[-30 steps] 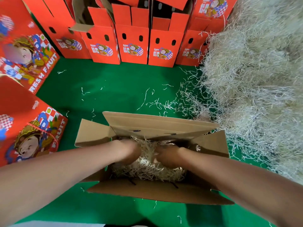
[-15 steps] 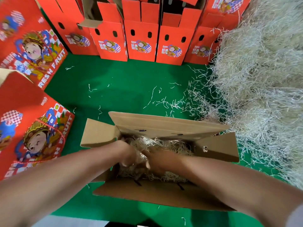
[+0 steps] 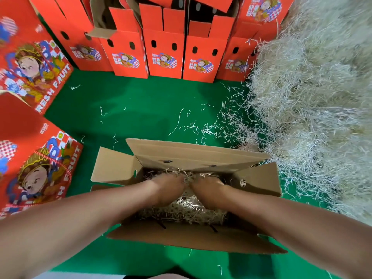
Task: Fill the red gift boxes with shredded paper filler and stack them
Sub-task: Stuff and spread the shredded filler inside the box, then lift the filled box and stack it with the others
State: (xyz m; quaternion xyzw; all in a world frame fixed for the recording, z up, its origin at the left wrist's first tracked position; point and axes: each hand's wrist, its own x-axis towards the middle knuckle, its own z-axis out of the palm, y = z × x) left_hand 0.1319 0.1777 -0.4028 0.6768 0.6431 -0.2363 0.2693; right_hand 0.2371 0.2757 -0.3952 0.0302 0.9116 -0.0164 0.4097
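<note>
A green cloth [image 3: 141, 105] is spread over the middle of the frame; a pale strip of floor [image 3: 84, 276] is seen at the bottom edge.

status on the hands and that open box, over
Left hand and right hand sunk in shredded paper filler inside open box, grip unclear. Nothing blocking the opening.

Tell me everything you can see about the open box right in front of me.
The open box is plain brown cardboard on the inside, standing upright on the green surface with all four top flaps folded outward. Dark slots show in the far and near long flaps. Pale shredded paper partly fills it. The left hand and right hand reach into that filler; their grip is hidden.
</note>
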